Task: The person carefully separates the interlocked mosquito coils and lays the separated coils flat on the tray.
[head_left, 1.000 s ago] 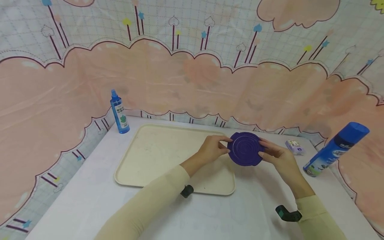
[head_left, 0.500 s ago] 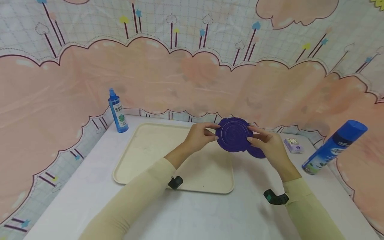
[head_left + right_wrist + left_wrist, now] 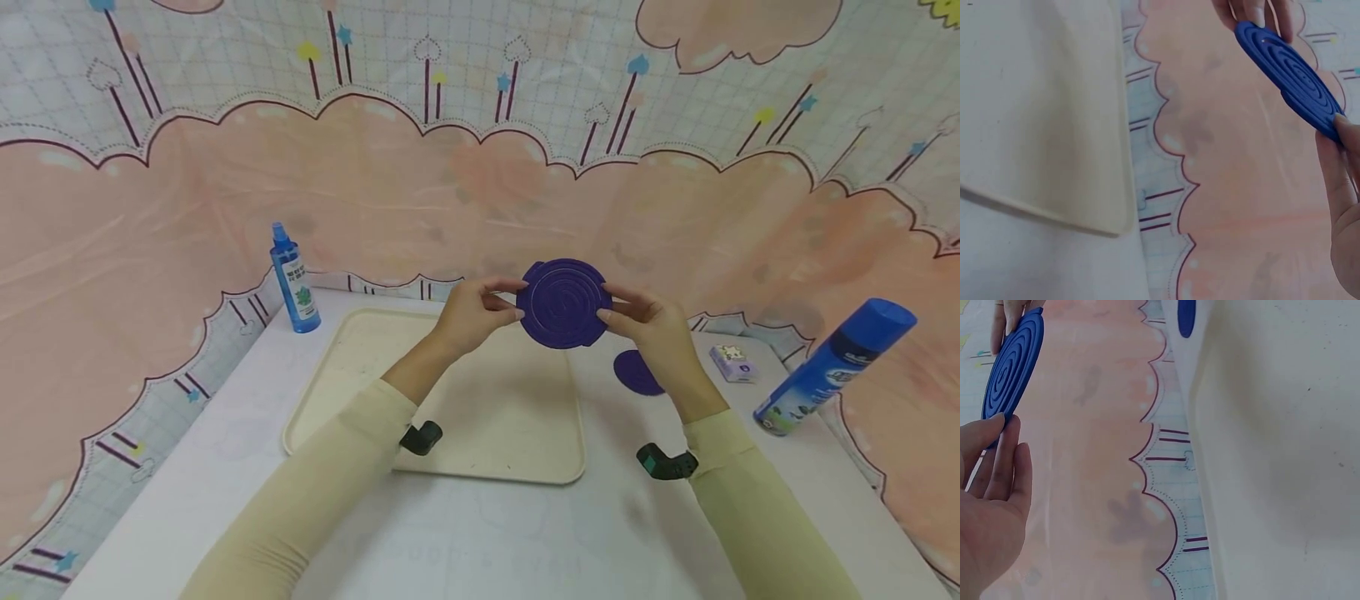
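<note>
A dark blue round mosquito coil (image 3: 564, 303) with spiral grooves is held up over the far right part of the tray, its face toward the head camera. My left hand (image 3: 471, 318) pinches its left edge between thumb and fingers. At the opposite edge my right hand (image 3: 654, 333) pinches it the same way. Both wrist views show the coil (image 3: 1013, 365) tilted, fingertips at its two ends. On the table behind my right hand lies a second dark blue disc (image 3: 636, 372), its right side hidden by the hand.
A cream tray (image 3: 487, 462) lies on the white table (image 3: 480, 542). A blue spray bottle (image 3: 296, 279) stands at the back left. To the right are a small purple box (image 3: 733, 364) and a tall blue aerosol can (image 3: 832, 367). A printed cloth (image 3: 375, 183) hangs behind.
Both hands have raised the mosquito coil and carried it left, from beside the tray's right edge to over the tray. The second disc on the table has come into view.
</note>
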Available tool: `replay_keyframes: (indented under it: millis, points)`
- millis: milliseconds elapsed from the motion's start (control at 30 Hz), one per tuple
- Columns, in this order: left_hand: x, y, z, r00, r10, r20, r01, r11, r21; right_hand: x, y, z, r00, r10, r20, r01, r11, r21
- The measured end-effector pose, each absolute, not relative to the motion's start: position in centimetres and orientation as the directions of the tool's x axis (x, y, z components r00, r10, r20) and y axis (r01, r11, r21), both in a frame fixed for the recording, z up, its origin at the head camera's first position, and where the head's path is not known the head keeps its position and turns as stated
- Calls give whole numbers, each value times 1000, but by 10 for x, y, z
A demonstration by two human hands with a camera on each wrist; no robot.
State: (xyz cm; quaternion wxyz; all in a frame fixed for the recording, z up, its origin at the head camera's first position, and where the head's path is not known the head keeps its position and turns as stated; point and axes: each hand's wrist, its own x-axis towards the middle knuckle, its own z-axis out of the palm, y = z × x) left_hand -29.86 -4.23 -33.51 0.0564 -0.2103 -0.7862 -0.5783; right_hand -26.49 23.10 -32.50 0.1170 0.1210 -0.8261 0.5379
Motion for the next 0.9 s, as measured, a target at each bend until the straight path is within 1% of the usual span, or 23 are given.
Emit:
replay_keyframes:
  millis: [200,400,633,900]
  points:
    - [-295,-55,-328,-917,248,313,365,203,909,-267,220,-321,-929,-92,359,-369,315,-875]
    - [-294,-58,-330,-922,241,301,348,181,920,-267,214,-324,-934,-88,347,-358,239,-903]
    - [-293,-60,-331,-930,215,298,332,144,932,-268,211,-328,-936,-75,344,-352,216,-911]
    - [-293,-61,-335,-945,194,265,289,109,951,-267,208,-331,-935,-42,353,-355,146,-923]
